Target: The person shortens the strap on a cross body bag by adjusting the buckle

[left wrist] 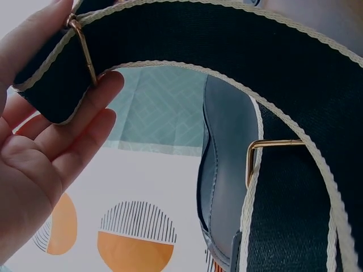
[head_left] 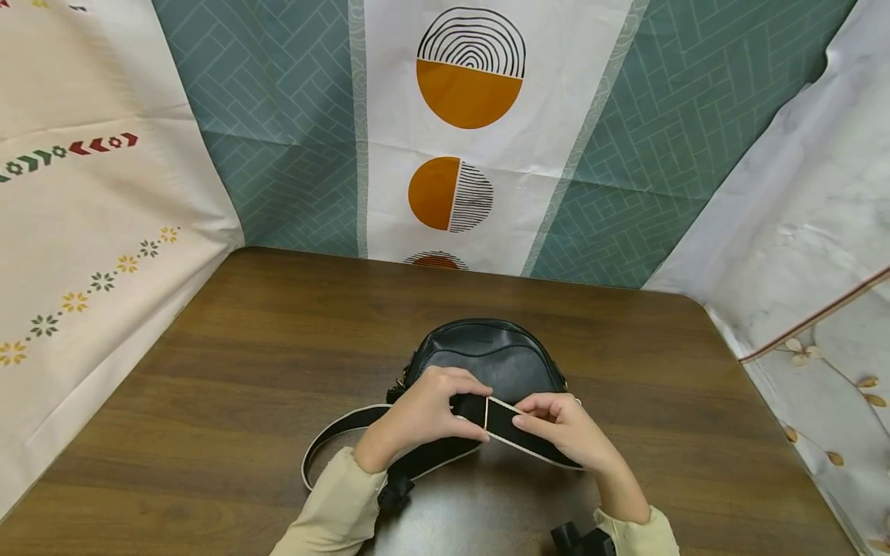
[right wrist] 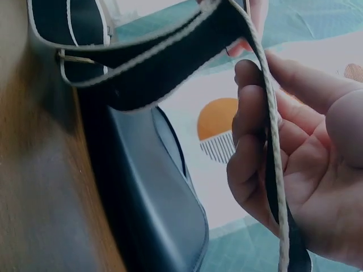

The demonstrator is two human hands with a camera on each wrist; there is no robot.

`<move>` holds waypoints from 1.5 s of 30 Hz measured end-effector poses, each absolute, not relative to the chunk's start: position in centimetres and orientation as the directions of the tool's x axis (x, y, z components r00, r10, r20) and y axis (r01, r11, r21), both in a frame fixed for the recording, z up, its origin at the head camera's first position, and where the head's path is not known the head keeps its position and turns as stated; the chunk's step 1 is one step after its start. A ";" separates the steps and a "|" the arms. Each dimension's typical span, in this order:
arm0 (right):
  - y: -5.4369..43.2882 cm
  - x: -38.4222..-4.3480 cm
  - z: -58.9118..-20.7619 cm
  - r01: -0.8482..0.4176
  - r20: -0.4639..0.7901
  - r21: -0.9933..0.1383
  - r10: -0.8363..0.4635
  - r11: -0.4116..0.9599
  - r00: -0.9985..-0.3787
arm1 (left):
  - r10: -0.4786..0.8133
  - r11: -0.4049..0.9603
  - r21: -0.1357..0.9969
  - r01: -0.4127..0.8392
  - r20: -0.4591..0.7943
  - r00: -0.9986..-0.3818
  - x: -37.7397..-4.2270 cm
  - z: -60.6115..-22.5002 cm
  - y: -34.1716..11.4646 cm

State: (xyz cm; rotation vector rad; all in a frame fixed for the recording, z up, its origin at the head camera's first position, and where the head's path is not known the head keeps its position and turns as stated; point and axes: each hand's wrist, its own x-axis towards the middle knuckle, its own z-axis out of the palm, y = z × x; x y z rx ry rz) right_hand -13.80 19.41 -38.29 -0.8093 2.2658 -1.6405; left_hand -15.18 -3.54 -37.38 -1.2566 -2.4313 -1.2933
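A black handbag [head_left: 490, 359] with a rounded top stands on the table, just beyond both hands. Its wide black strap [head_left: 535, 442] has cream edging and is raised in front of the bag. My left hand [head_left: 427, 409] pinches the strap beside a gold-coloured slider buckle [left wrist: 85, 51], thumb above and fingers below. To the right of that buckle, my right hand [head_left: 566, 428] holds the strap between thumb and curled fingers, as the right wrist view shows. Another gold-coloured metal loop [left wrist: 278, 143] sits on a lower stretch of strap. A loop of strap curves out to the left.
The brown wooden table [head_left: 208, 401] extends around the bag. A patterned teal and white cloth [head_left: 292, 154] hangs behind its back edge, with pale cloths at the left and right. Black wrist-camera mounts [head_left: 395, 494] are on both forearms.
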 end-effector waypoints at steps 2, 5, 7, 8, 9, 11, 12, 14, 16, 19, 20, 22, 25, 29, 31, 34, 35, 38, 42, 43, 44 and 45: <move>19.6 -13.8 -38.4 -0.320 0.154 -0.924 -0.559 0.211 -0.815 | 0.615 0.292 0.633 0.717 0.449 -0.648 -15.2 -37.4 -3.6; 19.4 -13.7 -38.4 -0.353 0.198 -0.917 -0.556 0.186 -0.808 | 0.612 0.288 0.631 0.721 0.457 -0.645 -15.2 -37.3 -3.6; 19.3 -13.7 -38.5 -0.363 0.215 -0.915 -0.548 0.176 -0.809 | 0.611 0.286 0.629 0.722 0.461 -0.644 -15.2 -37.3 -3.6; 19.2 -13.7 -38.5 -0.368 0.222 -0.913 -0.544 0.175 -0.809 | 0.611 0.287 0.629 0.723 0.461 -0.644 -15.1 -37.2 -3.5; 19.2 -13.7 -38.6 -0.372 0.229 -0.912 -0.539 0.174 -0.811 | 0.610 0.288 0.629 0.721 0.460 -0.645 -15.1 -37.2 -3.5; 19.1 -13.7 -38.7 -0.374 0.237 -0.913 -0.533 0.163 -0.812 | 0.612 0.291 0.632 0.718 0.454 -0.647 -15.1 -37.1 -3.5; 19.0 -13.7 -38.8 -0.373 0.241 -0.915 -0.532 0.155 -0.812 | 0.614 0.295 0.633 0.716 0.449 -0.650 -15.0 -37.1 -3.4; 18.8 -13.8 -38.8 -0.372 0.248 -0.918 -0.533 0.138 -0.809 | 0.618 0.301 0.636 0.711 0.438 -0.653 -15.0 -37.0 -3.3; 18.6 -13.8 -38.9 -0.371 0.258 -0.921 -0.530 0.117 -0.808 | 0.620 0.310 0.635 0.707 0.429 -0.657 -14.8 -36.8 -3.3; 18.1 -13.8 -38.8 -0.372 0.274 -0.923 -0.514 0.095 -0.813 | 0.621 0.337 0.613 0.715 0.426 -0.658 -14.7 -36.7 -3.1; 17.9 -13.8 -38.8 -0.370 0.278 -0.925 -0.507 0.089 -0.816 | 0.622 0.350 0.598 0.721 0.427 -0.656 -14.6 -36.6 -3.0; 17.6 -13.7 -38.8 -0.365 0.281 -0.928 -0.493 0.080 -0.823 | 0.627 0.370 0.568 0.735 0.432 -0.649 -14.6 -36.6 -2.8; 17.3 -13.6 -38.7 -0.342 0.271 -0.937 -0.474 0.068 -0.838 | 0.626 0.370 0.550 0.749 0.448 -0.638 -14.5 -36.6 -2.6; 17.1 -13.6 -38.6 -0.312 0.245 -0.947 -0.457 0.076 -0.855 | 0.614 0.316 0.579 0.752 0.479 -0.627 -14.6 -36.6 -2.7; 17.2 -13.6 -38.6 -0.305 0.228 -0.947 -0.461 0.100 -0.858 | 0.612 0.298 0.585 0.754 0.489 -0.622 -14.6 -36.6 -2.7; 17.7 -13.7 -38.4 -0.306 0.201 -0.940 -0.473 0.154 -0.858 | 0.611 0.289 0.588 0.756 0.495 -0.618 -14.7 -36.7 -2.9; 18.0 -13.7 -38.3 -0.311 0.195 -0.934 -0.479 0.175 -0.856 | 0.609 0.289 0.590 0.754 0.495 -0.620 -14.7 -36.7 -3.0; 18.8 -13.7 -38.1 -0.339 0.192 -0.913 -0.496 0.227 -0.847 | 0.600 0.296 0.594 0.748 0.494 -0.629 -14.7 -36.8 -3.3; 19.4 -13.8 -37.8 -0.386 0.224 -0.896 -0.528 0.220 -0.819 | 0.592 0.307 0.601 0.738 0.487 -0.642 -14.7 -36.8 -3.5; 19.4 -13.8 -37.8 -0.394 0.234 -0.896 -0.535 0.205 -0.812 | 0.590 0.317 0.599 0.735 0.482 -0.647 -14.7 -36.8 -3.6; 19.4 -13.8 -37.8 -0.398 0.243 -0.898 -0.540 0.190 -0.806 | 0.589 0.332 0.593 0.734 0.477 -0.652 -14.7 -36.8 -3.6; 19.4 -13.8 -37.8 -0.403 0.253 -0.898 -0.541 0.177 -0.802 | 0.588 0.349 0.584 0.733 0.473 -0.656 -14.7 -36.8 -3.7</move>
